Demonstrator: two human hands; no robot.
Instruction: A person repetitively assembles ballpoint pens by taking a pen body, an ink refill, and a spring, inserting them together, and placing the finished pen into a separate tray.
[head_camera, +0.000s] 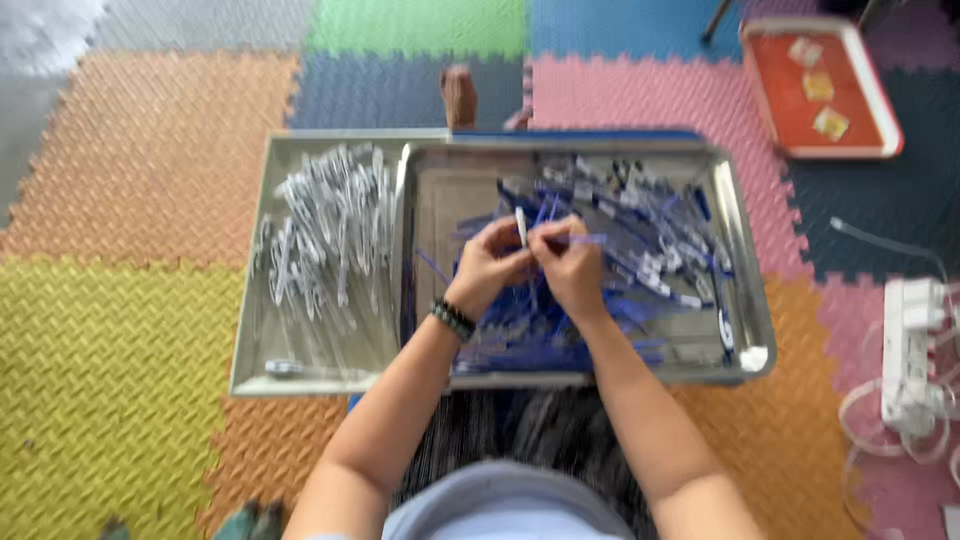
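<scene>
both hands pinched shut on one small white-tipped pen part (521, 226), left hand (487, 265) and right hand (570, 265) touching, over the steel tray (745, 260) of blue pen bits (640, 250).

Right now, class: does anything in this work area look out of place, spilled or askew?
Nothing stands out. Both hands hold a thin pen part over the right metal tray of blue parts; clear parts fill the left tray. Nothing has spilled onto the foam mats.
</scene>
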